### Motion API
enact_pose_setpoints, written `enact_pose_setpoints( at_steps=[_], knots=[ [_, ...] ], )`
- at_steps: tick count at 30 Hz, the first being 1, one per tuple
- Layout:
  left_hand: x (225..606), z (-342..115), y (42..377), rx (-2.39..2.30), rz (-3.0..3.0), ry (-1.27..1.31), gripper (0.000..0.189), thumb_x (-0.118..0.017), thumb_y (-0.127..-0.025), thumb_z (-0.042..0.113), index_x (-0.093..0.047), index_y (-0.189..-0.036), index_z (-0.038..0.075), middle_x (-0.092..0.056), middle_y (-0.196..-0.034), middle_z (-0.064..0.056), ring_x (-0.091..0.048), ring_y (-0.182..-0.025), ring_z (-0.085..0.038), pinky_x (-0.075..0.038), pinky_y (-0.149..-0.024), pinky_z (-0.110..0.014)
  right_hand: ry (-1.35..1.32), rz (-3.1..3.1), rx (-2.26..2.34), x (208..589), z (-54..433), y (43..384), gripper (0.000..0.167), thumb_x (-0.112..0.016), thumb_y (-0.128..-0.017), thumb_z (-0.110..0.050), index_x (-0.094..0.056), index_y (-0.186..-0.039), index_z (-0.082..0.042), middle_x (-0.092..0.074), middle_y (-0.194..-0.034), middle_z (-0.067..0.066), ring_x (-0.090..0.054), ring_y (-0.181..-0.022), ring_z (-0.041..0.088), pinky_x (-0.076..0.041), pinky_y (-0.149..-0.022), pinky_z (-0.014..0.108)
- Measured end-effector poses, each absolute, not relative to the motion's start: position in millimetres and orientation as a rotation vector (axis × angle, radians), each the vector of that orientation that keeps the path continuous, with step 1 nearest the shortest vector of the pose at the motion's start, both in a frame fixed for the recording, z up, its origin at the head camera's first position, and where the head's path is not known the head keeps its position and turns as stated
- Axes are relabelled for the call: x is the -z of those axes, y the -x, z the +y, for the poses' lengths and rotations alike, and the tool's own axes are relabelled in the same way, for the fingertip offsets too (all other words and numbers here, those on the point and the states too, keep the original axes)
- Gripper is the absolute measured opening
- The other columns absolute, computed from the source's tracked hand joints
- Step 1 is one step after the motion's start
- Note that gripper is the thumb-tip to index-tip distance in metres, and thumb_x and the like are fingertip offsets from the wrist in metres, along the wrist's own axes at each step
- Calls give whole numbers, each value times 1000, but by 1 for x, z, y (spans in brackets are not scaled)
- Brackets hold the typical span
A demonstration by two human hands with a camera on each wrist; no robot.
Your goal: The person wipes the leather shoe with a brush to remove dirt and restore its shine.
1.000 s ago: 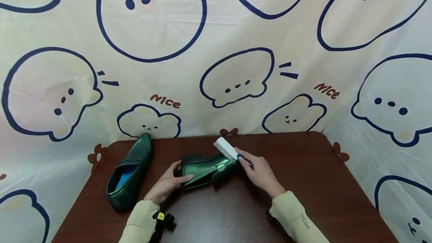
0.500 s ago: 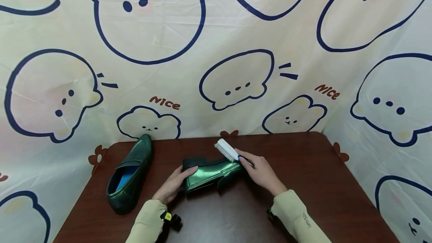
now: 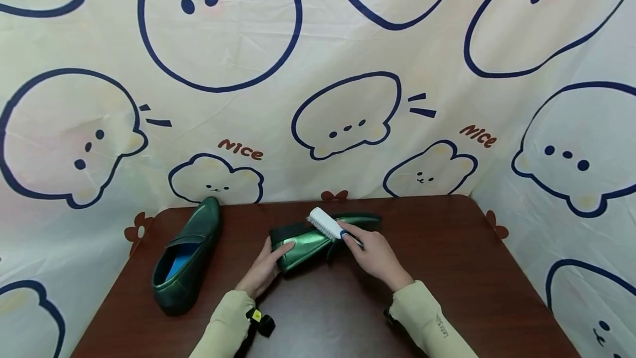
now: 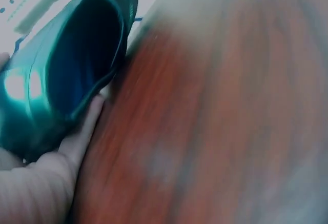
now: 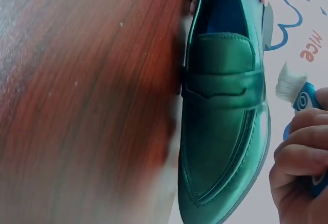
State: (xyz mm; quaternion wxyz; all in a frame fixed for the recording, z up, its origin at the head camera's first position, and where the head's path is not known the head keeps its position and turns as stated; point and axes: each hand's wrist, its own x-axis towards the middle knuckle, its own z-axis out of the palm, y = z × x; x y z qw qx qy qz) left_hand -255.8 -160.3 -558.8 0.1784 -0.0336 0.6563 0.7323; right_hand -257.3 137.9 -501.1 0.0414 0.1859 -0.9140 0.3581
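green loafer (image 3: 308, 247) in the middle of the frame, tipped on its side, its heel toward the left and its toe toward the upper right; i can't tell from where i stand whether it touches the table. behind it hangs a pale cloth backdrop (image 3: 348, 43), filling the upper part of the frame and both sides, printed with navy-outlined cartoon faces. below comes the dark reddish-brown table (image 3: 338, 314), reaching down to the bottom edge. on its left side another loafer (image 3: 191, 269), also green, stands upright with its toe toward the back edge and a blue insole showing. two pale yellow-green sleeves, left sleeve (image 3: 223, 325) and right sleeve (image 3: 424, 314), come in from the bottom of the frame. at centre left, the left hand (image 3: 263, 269) is clamped on the heel end of the tilted shoe, thumb on its near side. right of centre, the right hand (image 3: 374, 252) has its fingers curled together round the handle of a white and blue brush (image 3: 325, 224). the brush head slants over the upper side of the shoe; whether the bristles touch it i can't tell. smallest is a black wrist device (image 3: 266, 325) with a yellow patch, at the left cuff.
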Motion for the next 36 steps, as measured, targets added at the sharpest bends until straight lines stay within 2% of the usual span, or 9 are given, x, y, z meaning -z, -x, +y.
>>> enact_pose_setpoints(
  at_steps=[2, 4, 9, 14, 17, 21, 26, 31, 36],
  knots=[
    [560, -161, 259, -2094, 1812, 23, 103, -65, -100, 46, 11, -166, 23, -15, -170, -18, -34, -150, -33, -36, -118, -49, -557, -2819, -1043, 502, 136, 256, 42, -60, -107, -31, -58, -148, -32, -74, -126, 8, -60, -88, 13, -50, -80, 36],
    [561, -162, 261, -2103, 1779, -39, 92, -60, -103, 46, 3, -166, 26, -30, -162, -16, -47, -137, -26, -41, -110, -43, -557, -2843, -996, 501, 133, 255, 42, -60, -106, -30, -58, -148, -30, -77, -104, 7, -56, -78, 13, -48, -75, 35],
    [563, -166, 262, -2124, 1727, -111, 74, -46, -110, 48, -1, -164, 28, -26, -163, -11, -42, -137, -21, -37, -111, -42, -582, -2877, -911, 497, 126, 250, 44, -59, -107, -29, -56, -150, -26, -49, -61, -5, -44, -59, 11, -41, -62, 29],
    [566, -167, 262, -2126, 1694, -154, 76, -40, -110, 54, 2, -166, 23, -18, -168, -17, -26, -152, -33, -35, -116, -45, -653, -2829, -894, 498, 111, 238, 44, -58, -107, -27, -55, -151, -26, -39, -57, -9, -34, -51, 6, -36, -54, 25],
    [567, -167, 261, -2148, 1676, -152, 80, -39, -110, 54, 8, -166, 21, -8, -172, -15, -18, -155, -32, -36, -115, -42, -801, -2796, -878, 500, 95, 228, 44, -56, -108, -28, -53, -152, -25, -45, -59, -10, -35, -52, 4, -38, -54, 24],
    [569, -167, 260, -2190, 1678, -166, 74, -37, -112, 49, 2, -167, 18, -8, -172, -11, -30, -148, -20, -42, -108, -33, -915, -2737, -785, 505, 73, 217, 46, -58, -108, -28, -53, -153, -23, -51, -60, -10, -41, -52, 3, -38, -51, 24],
    [571, -166, 261, -2201, 1681, -161, 70, -39, -110, 55, -14, -164, 18, -25, -163, -11, -49, -128, -4, -46, -101, -27, -862, -2762, -697, 513, 58, 206, 49, -61, -105, -24, -51, -153, -22, -54, -58, -7, -41, -47, 5, -34, -45, 23],
    [573, -166, 261, -2214, 1691, -133, 75, -39, -108, 58, -11, -165, 16, -27, -162, -15, -49, -126, -3, -46, -100, -24, -873, -2773, -598, 519, 52, 201, 53, -63, -104, -23, -47, -154, -19, -63, -64, -1, -48, -47, 6, -34, -43, 23],
    [574, -171, 260, -2208, 1677, -120, 77, -36, -108, 60, -9, -165, 15, -31, -159, -10, -51, -126, -2, -47, -101, -26, -848, -2748, -526, 525, 52, 203, 54, -65, -104, -24, -47, -154, -19, -64, -65, 0, -49, -46, 7, -34, -43, 23]
  ],
)
